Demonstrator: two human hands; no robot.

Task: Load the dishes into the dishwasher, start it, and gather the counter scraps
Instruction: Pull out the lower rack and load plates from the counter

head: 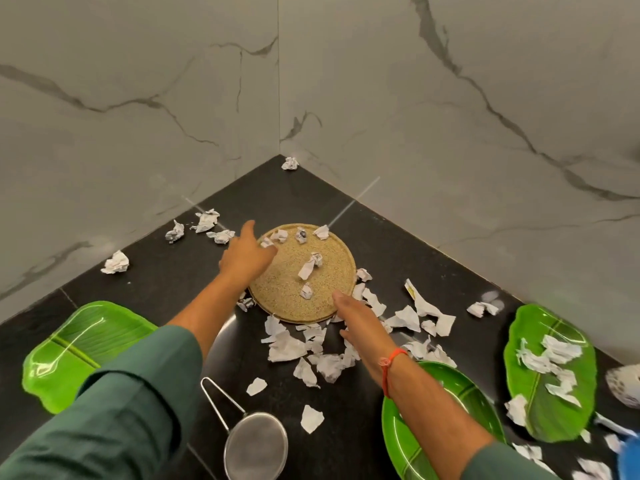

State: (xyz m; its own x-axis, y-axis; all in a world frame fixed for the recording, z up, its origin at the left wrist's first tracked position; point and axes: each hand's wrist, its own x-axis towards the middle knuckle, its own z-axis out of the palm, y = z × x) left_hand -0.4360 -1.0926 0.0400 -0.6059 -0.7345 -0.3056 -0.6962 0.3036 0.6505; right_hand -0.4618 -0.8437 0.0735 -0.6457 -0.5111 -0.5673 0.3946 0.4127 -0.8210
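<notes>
I see my left hand [246,255] at the far edge of the round woven tray [304,275], fingers spread. My right hand [360,318] touches its near edge, fingers straight. Paper scraps [294,348] lie on the dark surface [173,265].

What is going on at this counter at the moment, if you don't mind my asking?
A person is reaching with both hands over a round woven tray on the black counter. The left hand is at the tray's far left edge, the right hand at its near edge, both with fingers extended. Crumpled paper scraps lie on the tray and all around it. Green leaf-shaped plates and a metal strainer sit nearby.
</notes>
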